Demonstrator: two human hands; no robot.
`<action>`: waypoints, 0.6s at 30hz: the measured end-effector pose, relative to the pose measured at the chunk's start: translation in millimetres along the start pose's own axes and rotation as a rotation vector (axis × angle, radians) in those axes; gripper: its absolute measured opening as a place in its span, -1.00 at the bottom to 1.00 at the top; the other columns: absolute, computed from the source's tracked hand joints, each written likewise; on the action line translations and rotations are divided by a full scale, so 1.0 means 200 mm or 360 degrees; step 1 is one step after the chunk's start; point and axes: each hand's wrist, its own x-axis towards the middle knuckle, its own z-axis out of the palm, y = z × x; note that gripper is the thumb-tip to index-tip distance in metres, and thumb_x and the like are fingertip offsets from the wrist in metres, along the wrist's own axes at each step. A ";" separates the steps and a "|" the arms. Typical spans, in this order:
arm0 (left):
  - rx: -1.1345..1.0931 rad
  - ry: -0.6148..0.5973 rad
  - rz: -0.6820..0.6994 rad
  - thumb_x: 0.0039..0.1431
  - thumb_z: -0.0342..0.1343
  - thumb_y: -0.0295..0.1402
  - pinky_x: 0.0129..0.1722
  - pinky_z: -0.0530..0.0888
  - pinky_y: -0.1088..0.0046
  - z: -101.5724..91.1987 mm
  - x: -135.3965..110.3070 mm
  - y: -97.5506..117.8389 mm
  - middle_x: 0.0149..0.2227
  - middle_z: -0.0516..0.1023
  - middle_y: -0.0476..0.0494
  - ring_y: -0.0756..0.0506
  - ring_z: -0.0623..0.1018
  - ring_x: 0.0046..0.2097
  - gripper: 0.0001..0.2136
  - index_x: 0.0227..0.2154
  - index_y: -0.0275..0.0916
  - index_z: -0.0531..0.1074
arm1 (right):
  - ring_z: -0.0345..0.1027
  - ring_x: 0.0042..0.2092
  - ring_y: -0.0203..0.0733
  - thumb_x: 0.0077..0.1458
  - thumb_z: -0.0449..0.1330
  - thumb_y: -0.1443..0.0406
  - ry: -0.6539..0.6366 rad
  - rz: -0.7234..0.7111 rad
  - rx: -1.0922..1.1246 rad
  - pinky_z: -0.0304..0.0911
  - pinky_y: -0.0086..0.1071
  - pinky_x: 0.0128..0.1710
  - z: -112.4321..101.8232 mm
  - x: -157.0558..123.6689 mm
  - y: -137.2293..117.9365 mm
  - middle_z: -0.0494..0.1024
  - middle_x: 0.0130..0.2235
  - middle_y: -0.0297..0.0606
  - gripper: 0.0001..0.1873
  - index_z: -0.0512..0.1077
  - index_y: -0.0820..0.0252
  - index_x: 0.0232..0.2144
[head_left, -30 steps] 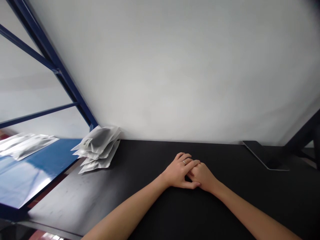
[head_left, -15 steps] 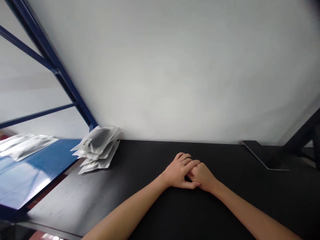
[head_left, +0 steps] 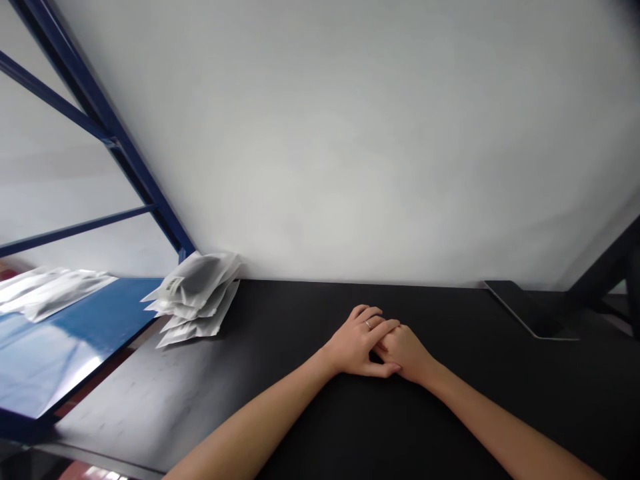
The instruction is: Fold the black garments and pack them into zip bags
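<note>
Both of my hands rest together on the black tabletop (head_left: pixel 400 427). My left hand (head_left: pixel 353 343), with a ring on one finger, lies over the other hand, its fingers loosely spread and its thumb apart from them. Underneath it, my right hand (head_left: pixel 407 353) shows its back and knuckles, while most of its fingers are covered. No object is visible in either hand.
Several translucent plastic bags (head_left: pixel 200 293) are stacked at the table's left back corner. More bags (head_left: pixel 65 290) lie on a blue surface (head_left: pixel 120 320) beside a blue metal frame (head_left: pixel 135 160). A dark flat tablet-like object (head_left: pixel 525 310) lies at the right, before a pale wall (head_left: pixel 350 147).
</note>
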 end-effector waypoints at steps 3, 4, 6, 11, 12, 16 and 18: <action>-0.0001 0.0006 0.0012 0.23 0.13 0.15 0.27 0.32 0.01 0.00 0.00 0.00 -0.01 0.66 -0.34 -0.38 0.52 0.18 -0.28 0.27 -0.28 0.36 | 0.53 -0.17 -0.21 0.37 0.26 0.18 -0.0007 0.0011 -0.0003 0.51 -0.23 -0.16 0.00 0.00 0.00 0.59 -0.09 -0.25 -0.78 0.50 0.21 -0.06; -0.0001 0.0007 0.0014 0.23 0.14 0.14 0.28 0.32 0.02 0.00 0.00 0.00 -0.02 0.66 -0.34 -0.37 0.52 0.18 -0.28 0.27 -0.29 0.37 | 0.53 -0.17 -0.20 0.37 0.26 0.18 -0.0015 0.0014 -0.0006 0.51 -0.23 -0.16 -0.01 0.00 0.00 0.59 -0.09 -0.25 -0.78 0.50 0.21 -0.06; 0.0001 0.0008 0.0015 0.23 0.14 0.14 0.28 0.32 0.03 0.00 0.00 0.00 -0.02 0.66 -0.34 -0.37 0.53 0.17 -0.28 0.26 -0.30 0.37 | 0.53 -0.16 -0.20 0.37 0.26 0.18 -0.0036 0.0019 -0.0014 0.51 -0.23 -0.16 -0.01 0.00 -0.01 0.59 -0.09 -0.25 -0.78 0.50 0.21 -0.06; 0.0004 0.0012 0.0010 0.23 0.14 0.15 0.28 0.32 0.02 -0.01 0.00 0.00 -0.01 0.66 -0.32 -0.36 0.53 0.17 -0.29 0.27 -0.28 0.37 | 0.53 -0.16 -0.20 0.37 0.26 0.18 -0.0067 0.0033 -0.0029 0.51 -0.22 -0.15 -0.02 0.00 -0.01 0.59 -0.09 -0.25 -0.78 0.50 0.20 -0.06; 0.0004 0.0015 0.0013 0.23 0.13 0.15 0.28 0.31 0.03 -0.01 0.00 0.00 -0.02 0.66 -0.32 -0.36 0.53 0.17 -0.29 0.26 -0.28 0.37 | 0.53 -0.16 -0.20 0.37 0.26 0.18 -0.0066 0.0036 -0.0030 0.51 -0.22 -0.15 -0.02 0.01 -0.01 0.59 -0.09 -0.25 -0.78 0.50 0.20 -0.06; 0.0002 0.0030 0.0025 0.24 0.11 0.16 0.27 0.32 0.05 -0.01 0.00 0.01 -0.03 0.66 -0.32 -0.35 0.53 0.17 -0.28 0.26 -0.30 0.38 | 0.53 -0.16 -0.20 0.37 0.26 0.18 -0.0065 0.0076 -0.0049 0.51 -0.22 -0.15 -0.01 0.01 -0.02 0.59 -0.09 -0.25 -0.77 0.50 0.21 -0.05; 0.0002 0.0035 0.0025 0.24 0.11 0.16 0.28 0.32 0.06 -0.01 0.00 0.01 -0.03 0.66 -0.32 -0.35 0.53 0.17 -0.28 0.26 -0.31 0.38 | 0.53 -0.16 -0.20 0.37 0.26 0.18 -0.0072 0.0092 -0.0057 0.51 -0.22 -0.16 -0.01 0.01 -0.02 0.59 -0.09 -0.25 -0.77 0.50 0.20 -0.05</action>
